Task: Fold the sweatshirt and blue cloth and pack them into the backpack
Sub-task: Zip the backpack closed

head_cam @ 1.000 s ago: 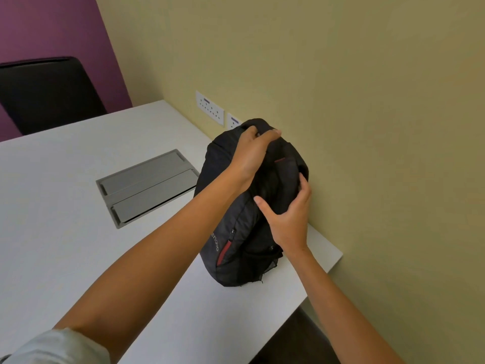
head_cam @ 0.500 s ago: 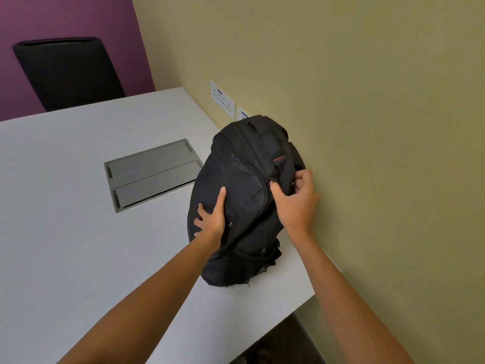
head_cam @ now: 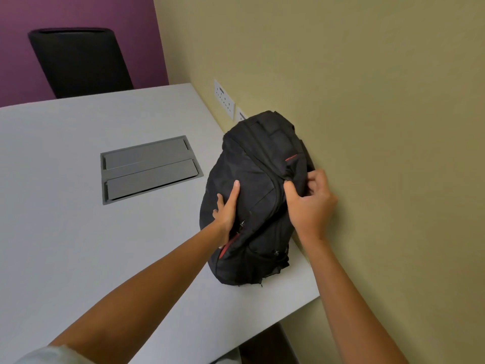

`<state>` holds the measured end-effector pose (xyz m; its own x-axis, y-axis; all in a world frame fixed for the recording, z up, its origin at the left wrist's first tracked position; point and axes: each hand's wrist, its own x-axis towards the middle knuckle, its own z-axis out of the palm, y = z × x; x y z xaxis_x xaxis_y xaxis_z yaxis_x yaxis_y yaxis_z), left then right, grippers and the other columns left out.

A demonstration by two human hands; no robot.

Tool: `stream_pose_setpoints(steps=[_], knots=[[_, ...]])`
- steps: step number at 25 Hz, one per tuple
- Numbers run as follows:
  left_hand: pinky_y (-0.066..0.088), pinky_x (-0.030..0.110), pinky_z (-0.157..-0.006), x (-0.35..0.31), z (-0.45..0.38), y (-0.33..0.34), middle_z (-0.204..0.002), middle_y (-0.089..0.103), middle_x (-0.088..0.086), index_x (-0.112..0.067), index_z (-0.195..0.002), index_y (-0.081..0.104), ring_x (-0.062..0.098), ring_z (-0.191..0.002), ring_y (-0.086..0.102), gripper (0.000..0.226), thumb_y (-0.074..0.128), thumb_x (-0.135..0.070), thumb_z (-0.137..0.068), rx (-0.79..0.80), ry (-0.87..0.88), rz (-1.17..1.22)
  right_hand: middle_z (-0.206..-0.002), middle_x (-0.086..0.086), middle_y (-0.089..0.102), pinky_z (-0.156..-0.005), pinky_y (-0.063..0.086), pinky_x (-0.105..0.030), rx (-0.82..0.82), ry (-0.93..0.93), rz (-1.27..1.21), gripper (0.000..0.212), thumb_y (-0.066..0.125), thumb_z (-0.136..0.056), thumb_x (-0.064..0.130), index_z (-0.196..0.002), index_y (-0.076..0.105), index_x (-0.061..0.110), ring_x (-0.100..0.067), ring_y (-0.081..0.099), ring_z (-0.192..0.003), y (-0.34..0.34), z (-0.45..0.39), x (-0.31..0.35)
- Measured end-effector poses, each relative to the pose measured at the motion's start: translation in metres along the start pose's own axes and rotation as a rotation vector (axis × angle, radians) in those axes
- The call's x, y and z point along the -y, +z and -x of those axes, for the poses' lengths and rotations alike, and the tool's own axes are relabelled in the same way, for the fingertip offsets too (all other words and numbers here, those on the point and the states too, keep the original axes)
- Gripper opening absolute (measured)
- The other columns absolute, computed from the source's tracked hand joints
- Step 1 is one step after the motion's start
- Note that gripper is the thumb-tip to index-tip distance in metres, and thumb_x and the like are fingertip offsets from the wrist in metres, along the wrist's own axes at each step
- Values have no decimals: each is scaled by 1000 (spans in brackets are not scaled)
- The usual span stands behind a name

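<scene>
The left hand lay spread with straight fingers pressed against the front panel of the bulging black fabric backpack, steadying it from the side away from the wall. The right hand was curled at the pack's wall-side edge, thumb and fingers pinching something small along the zip line, most likely a zipper pull, though the pull itself was hidden by the fingers. Between the two hands the backpack stood on its base on the pale grey counter, leaning against the yellow-green wall just beyond the right hand. Neither sweatshirt nor blue cloth was visible; judging by the rounded bulk, they were probably already inside. The pack looked soft and yielding, moderately light, likely to slump or slide on the smooth counter if tugged, so bracing the front panel while drawing the zipper seemed sensible; the top handle would be the firm place to lift it. Well to the left of the left hand sat a grey metal cable hatch set flush in the counter, and farther off a black chair before a purple wall. White wall sockets showed beyond the pack.
</scene>
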<state>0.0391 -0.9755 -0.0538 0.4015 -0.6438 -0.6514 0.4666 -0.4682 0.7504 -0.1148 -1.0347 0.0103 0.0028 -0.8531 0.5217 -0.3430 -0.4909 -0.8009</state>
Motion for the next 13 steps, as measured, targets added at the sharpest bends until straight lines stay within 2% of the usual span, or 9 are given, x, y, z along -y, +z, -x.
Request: stream_pose_setpoints(steps=[5, 7, 10, 11, 13], knots=[[21, 63, -118, 11, 5, 46, -167, -6, 0, -44, -154, -9, 36, -152, 9, 131, 56, -92, -51, 68, 13, -136, -67, 18, 65, -58, 54, -41, -106, 63, 27, 24, 75, -70, 21, -81, 53, 20, -12, 66, -61, -34, -27, -32], [21, 63, -116, 13, 6, 51, -166, -8, -1, -45, -154, -10, 36, -152, 7, 132, 59, -90, -51, 74, 6, -146, -68, 22, 64, -59, 55, -39, -97, 72, 38, 26, 76, -69, 23, -83, 54, 18, -9, 67, -64, -40, -27, -34], [22, 72, -111, 12, 10, 42, -166, -1, -2, -46, -154, -6, 40, -150, 13, 146, 68, -92, -38, 133, -4, -175, -67, 18, 62, -59, 52, -35, -104, 73, 99, 28, 74, -70, 26, -87, 53, 18, -13, 64, -63, -40, -22, -31], [23, 74, -110, 13, 14, 37, -166, 4, 0, -45, -155, -4, 41, -149, 16, 145, 72, -88, -39, 159, -1, -188, -70, 16, 63, -58, 51, -34, -109, 71, 109, 28, 74, -72, 26, -88, 53, 18, -14, 64, -64, -40, -20, -30], [28, 72, -109, 20, 22, 25, -165, 13, 3, -39, -157, 1, 41, -147, 22, 128, 74, -75, -59, 170, 16, -214, -77, 14, 65, -60, 51, -34, -116, 74, 108, 28, 72, -75, 26, -94, 53, 18, -16, 65, -68, -40, -15, -29]])
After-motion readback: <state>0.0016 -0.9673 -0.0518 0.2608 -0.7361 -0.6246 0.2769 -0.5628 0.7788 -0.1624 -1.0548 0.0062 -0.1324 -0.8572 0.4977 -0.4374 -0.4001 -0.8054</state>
